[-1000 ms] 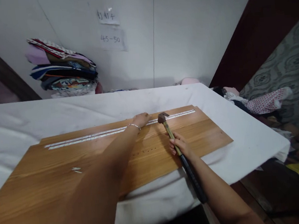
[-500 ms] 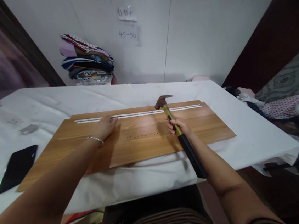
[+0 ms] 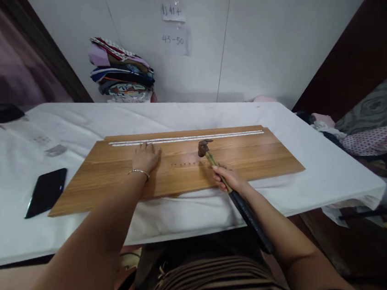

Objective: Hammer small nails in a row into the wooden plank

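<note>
My right hand point(image 3: 227, 177) is wrapped round the yellow part of the handle of a claw hammer point(image 3: 245, 215). The rusty hammer head is above the middle of a brown wooden board point(image 3: 250, 157), close to a row of small dark nails or holes point(image 3: 188, 164); which they are I cannot tell. My left hand point(image 3: 146, 158), with a bracelet at the wrist, rests palm down on the board's left half, fingers stretched out. Its fingertips touch two long white strips point(image 3: 206, 137) that run along the board's far edge. Whether anything small lies under those fingers is hidden.
A white cloth covers the table point(image 3: 327, 163). Left of the board lie a black phone or tablet point(image 3: 46, 192) and a small clear plastic piece point(image 3: 56, 150). Folded clothes point(image 3: 122, 74) are stacked against the wall, where paper notes point(image 3: 175, 38) hang. A dark object point(image 3: 1, 113) sits far left.
My right hand has lowered the hammer toward the row of dark dots and nearer to me. My left hand's fingers, bent together before, now lie flatter. The view has shifted slightly.
</note>
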